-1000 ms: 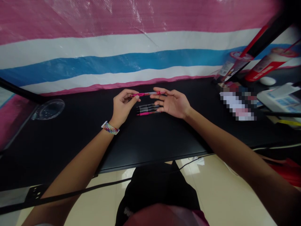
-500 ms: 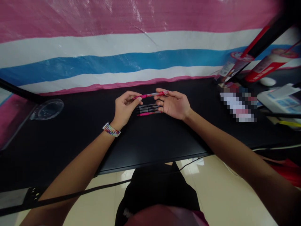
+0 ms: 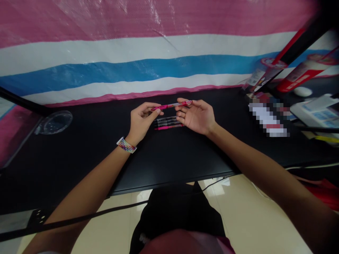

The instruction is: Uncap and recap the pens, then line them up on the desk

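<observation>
Pink pen: held crosswise above the black desk, shifted very slightly rightward just now. Pinched one end narrowly between thumb and fingers of the left hand. Met the other end at the upper side of the right hand, with palm exposed and lower fingers loosely spread; could not tell whether gripped or merely touched there. Stayed raised between both hands, just beyond the dark pens and second pink pen lying side by side.
</observation>
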Motion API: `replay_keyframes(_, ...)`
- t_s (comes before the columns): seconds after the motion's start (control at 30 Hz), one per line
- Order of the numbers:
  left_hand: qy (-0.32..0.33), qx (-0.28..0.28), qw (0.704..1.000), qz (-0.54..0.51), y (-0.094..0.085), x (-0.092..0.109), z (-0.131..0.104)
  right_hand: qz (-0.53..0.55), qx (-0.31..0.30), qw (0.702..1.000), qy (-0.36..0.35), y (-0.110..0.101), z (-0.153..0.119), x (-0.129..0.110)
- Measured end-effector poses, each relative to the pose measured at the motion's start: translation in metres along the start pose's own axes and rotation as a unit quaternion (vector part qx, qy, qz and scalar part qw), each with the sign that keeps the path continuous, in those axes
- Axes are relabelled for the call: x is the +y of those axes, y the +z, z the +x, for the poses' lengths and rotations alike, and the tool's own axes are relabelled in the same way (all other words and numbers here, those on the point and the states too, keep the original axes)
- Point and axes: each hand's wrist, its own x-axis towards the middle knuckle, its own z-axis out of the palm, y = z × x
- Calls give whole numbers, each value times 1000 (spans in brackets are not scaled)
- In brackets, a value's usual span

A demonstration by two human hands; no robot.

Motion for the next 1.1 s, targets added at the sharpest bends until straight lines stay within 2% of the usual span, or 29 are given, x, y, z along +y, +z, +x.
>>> replay_keyframes(0.3,-4,0,1000,-7,-1,-2,1,20,-25,999,-9,0,0,0)
replay_keyframes(0.67,-1,-4,1000,-17,0,-6,-1,-19,-13,999,-24,2,0,2)
replay_keyframes(0.83,-8,-2,1000,-11,0,-4,0,-40,22,999,-24,5,-1,0)
replay_keyframes(1.1,-4,1,1000,-18,-1,-5,-1,-45,18,999,-24,5,-2,1)
